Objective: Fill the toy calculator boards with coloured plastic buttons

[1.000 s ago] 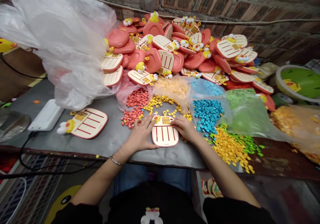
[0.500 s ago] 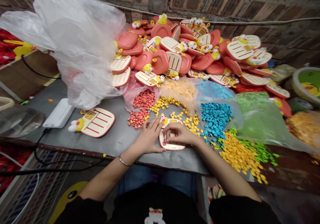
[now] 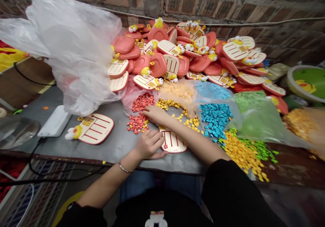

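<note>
A cream slotted board with a red rim lies flat before me; one small red piece sits in the lower end of its left slot. My left hand is closed at the board's left edge, thumb at the lower corner and curled fingers at the side. My right hand reaches across the board, its closed fingertips at the small red pieces. Whatever those fingertips pinch is hidden. The right forearm covers the board's upper part.
Yellow pieces, blue pieces and orange-yellow pieces lie in heaps to the right. Red and cream duck-headed boards are piled behind. Another board, a white power bank and a plastic bag stand left.
My right hand has left the board and moved up and left to the red pieces. My left hand has slid down from the board's top to its left side.
</note>
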`<control>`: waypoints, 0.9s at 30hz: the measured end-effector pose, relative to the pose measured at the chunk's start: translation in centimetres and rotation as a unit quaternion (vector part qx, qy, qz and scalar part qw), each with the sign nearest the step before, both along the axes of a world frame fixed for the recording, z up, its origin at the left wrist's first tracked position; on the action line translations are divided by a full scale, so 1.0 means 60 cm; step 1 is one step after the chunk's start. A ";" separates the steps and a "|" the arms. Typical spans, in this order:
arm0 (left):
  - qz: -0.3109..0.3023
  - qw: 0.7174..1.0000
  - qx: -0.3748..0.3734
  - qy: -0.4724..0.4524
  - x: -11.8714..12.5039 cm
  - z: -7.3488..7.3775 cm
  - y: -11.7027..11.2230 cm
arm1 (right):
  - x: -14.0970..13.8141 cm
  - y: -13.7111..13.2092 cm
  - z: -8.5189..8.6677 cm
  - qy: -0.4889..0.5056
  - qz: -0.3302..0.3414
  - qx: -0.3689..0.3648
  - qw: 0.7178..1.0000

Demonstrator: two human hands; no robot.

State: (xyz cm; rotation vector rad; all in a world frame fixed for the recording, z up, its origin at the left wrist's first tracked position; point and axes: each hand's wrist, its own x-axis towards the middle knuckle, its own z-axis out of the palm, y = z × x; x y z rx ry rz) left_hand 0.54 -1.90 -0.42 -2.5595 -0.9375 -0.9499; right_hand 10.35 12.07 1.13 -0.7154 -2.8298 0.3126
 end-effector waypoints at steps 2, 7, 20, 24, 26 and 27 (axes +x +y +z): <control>0.030 0.999 -0.032 0.012 0.000 0.001 0.001 | 0.029 -0.008 0.008 0.067 -0.016 -0.046 0.997; 0.128 0.981 -0.143 0.038 0.002 0.006 0.001 | 0.165 -0.045 0.041 0.247 -0.120 -0.125 0.953; 0.159 0.953 -0.231 0.116 0.011 0.009 -0.007 | 0.255 -0.092 -0.023 0.035 -0.197 -0.031 0.979; 0.159 0.952 -0.237 0.116 0.014 0.008 -0.007 | 0.266 -0.106 -0.020 0.037 -0.158 -0.038 0.986; 0.155 0.952 -0.238 0.117 0.015 0.007 -0.007 | 0.274 -0.112 -0.023 0.065 -0.150 -0.060 0.985; 0.153 0.952 -0.239 0.117 0.015 0.007 -0.007 | 0.277 -0.114 -0.024 0.083 -0.146 -0.077 0.983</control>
